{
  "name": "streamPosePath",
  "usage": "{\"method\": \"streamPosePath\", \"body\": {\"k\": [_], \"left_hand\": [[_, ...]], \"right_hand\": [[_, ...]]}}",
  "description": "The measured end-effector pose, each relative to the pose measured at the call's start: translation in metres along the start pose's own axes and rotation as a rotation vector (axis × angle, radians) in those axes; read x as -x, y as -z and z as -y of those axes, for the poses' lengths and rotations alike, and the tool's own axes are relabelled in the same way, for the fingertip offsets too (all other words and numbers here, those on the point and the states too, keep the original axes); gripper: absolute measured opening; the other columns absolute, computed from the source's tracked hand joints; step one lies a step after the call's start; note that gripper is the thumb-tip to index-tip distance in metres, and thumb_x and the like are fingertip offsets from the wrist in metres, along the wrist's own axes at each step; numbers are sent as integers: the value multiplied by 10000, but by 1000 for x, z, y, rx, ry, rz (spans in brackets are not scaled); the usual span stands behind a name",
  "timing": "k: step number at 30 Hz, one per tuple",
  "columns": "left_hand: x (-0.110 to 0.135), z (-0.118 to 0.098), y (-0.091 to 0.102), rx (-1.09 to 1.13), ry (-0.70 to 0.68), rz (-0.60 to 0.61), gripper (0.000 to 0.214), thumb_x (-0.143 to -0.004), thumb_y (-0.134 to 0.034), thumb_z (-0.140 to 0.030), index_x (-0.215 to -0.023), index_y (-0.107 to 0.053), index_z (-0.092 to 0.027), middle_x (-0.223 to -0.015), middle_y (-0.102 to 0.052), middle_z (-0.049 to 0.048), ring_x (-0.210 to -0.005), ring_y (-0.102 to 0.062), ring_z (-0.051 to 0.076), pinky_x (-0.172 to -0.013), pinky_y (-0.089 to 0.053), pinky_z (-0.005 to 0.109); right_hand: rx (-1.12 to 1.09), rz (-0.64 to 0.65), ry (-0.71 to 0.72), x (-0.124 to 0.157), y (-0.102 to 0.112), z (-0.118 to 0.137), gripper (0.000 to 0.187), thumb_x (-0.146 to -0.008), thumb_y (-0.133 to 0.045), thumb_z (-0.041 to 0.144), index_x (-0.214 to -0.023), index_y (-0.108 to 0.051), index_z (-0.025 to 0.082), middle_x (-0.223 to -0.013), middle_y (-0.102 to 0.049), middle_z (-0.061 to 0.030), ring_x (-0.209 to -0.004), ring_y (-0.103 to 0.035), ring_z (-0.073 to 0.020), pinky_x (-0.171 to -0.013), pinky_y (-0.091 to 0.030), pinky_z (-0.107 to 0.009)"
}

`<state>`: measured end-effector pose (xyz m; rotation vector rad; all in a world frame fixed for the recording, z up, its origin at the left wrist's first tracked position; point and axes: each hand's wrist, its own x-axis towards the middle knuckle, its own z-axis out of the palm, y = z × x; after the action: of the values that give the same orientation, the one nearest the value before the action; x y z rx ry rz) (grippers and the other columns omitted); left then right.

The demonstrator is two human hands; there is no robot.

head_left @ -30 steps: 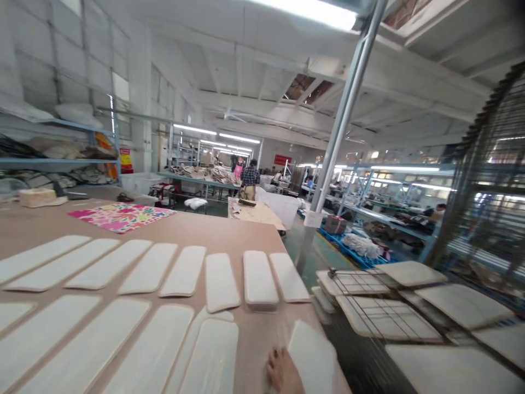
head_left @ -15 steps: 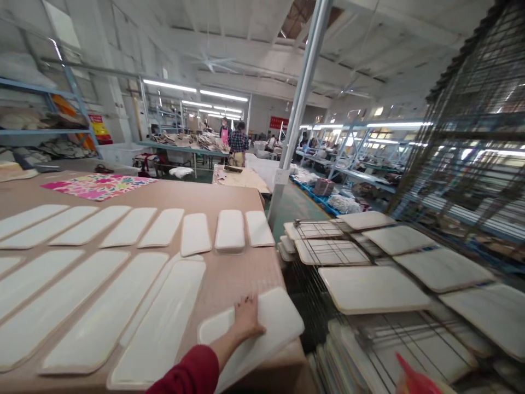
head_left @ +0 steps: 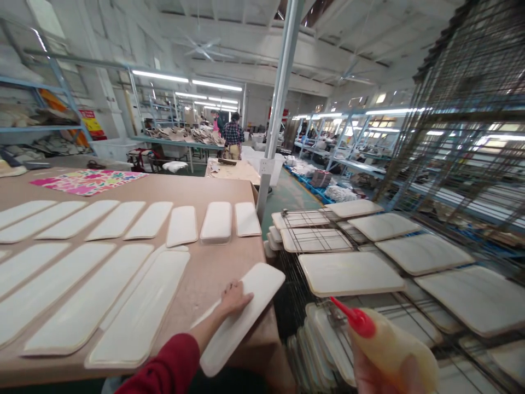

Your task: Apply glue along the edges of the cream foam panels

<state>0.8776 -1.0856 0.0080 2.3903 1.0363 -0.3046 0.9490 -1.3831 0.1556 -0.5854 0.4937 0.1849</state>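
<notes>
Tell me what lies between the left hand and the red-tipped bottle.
Head view: between left hand and bottle lie the white board, the table corner, then stacked boards in the rack.

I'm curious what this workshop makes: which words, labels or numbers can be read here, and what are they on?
None can be read.
Red and yellow sign on the left wall: too blurred.
Red banner on the far wall: too small, half behind the pillar.
White tag on the pillar: blurred.
Squeeze bottle in the right hand: no label shows.
</notes>
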Motion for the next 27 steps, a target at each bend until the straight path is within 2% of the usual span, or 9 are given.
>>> {"method": "streamPosePath", "body": {"k": [2, 4, 6, 10, 13, 17, 21, 24, 27], "left_hand": [[-4, -5, -2, -24, 8, -9, 796, -722, -465, -546, -1370, -346, -100, -1456, -322, 155, -1334, -255, 324, -1033, -255, 474], [-6, -9, -4, -84, -2, -11, 1026, -564, -639, -519, -1414, -258, -90, -1491, -245, 166, -1355, -185, 346, -1046, -226, 484], [-6, -11, -6, -141, 1, 2, 1180, -447, -729, -447, -1438, -198, -89, -1505, -203, 174, -1352, -178, 355, -1041, -233, 488], [2, -15, -6, -179, 23, 85, 1224, -404, -755, -346, -1457, -172, -121, -1492, -246, 169, -1358, -173, 360, -1049, -201, 522], [15, -16, -6, -168, -42, 173, 1285, -365, -772, -306, -1472, -133, -170, -1509, -220, 143, -1369, -150, 363, -1068, -157, 531], [30, -14, -5, -122, -46, 152, 1290, -342, -784, -309, -1467, -165, -185, -1475, -286, 156, -1337, -235, 366, -1054, -209, 512], [37, -4, -8, -128, 40, 104, 1296, -355, -787, -350, -1470, -150, -183, -1526, -149, 159, -1382, -120, 370, -1068, -185, 505], [42, 7, -15, -155, 40, 90, 1203, -420, -771, -391, -1457, -198, -181, -1535, -118, 143, -1399, -76, 337, -1091, -124, 486], [49, 11, -21, -132, -11, 60, 1027, -465, -758, -368, -1387, -346, -177, -1519, -205, 120, -1392, -131, 320, -1084, -170, 432]], "right_hand": [[14, 56, 31, -14, -2, 6, 364, -716, -718, 313, -1039, -619, 179, -1102, -630, -53, -917, -619, -231, -633, -601, -384], [35, 100, 56, -25, 1, 7, 390, -708, -722, 304, -1058, -608, 177, -1136, -616, -52, -957, -606, -240, -647, -601, -402], [50, 126, 70, -32, 5, 6, 413, -705, -723, 307, -1076, -596, 176, -1169, -600, -51, -1006, -587, -251, -652, -601, -414], [81, 114, 73, -37, 5, 5, 416, -697, -738, 309, -1070, -596, 192, -1143, -613, -37, -986, -596, -243, -650, -605, -402], [75, 77, 67, -35, -1, 5, 377, -717, -718, 305, -1057, -606, 189, -1082, -637, -42, -913, -619, -232, -634, -605, -388], [52, 9, 69, -31, -6, 6, 307, -753, -658, 259, -1043, -612, 168, -1123, -621, -47, -934, -611, -227, -596, -601, -371], [63, 31, 101, -26, -10, 7, 343, -736, -666, 267, -1062, -610, 174, -1191, -583, -50, -968, -596, -220, -623, -591, -362], [83, 64, 153, -22, -15, 5, 429, -669, -702, 278, -1072, -606, 167, -1222, -558, -60, -1006, -574, -231, -623, -585, -351], [72, 66, 158, -17, -20, 2, 455, -629, -717, 253, -1064, -607, 176, -1216, -559, -51, -1036, -554, -228, -618, -583, -343]]}}
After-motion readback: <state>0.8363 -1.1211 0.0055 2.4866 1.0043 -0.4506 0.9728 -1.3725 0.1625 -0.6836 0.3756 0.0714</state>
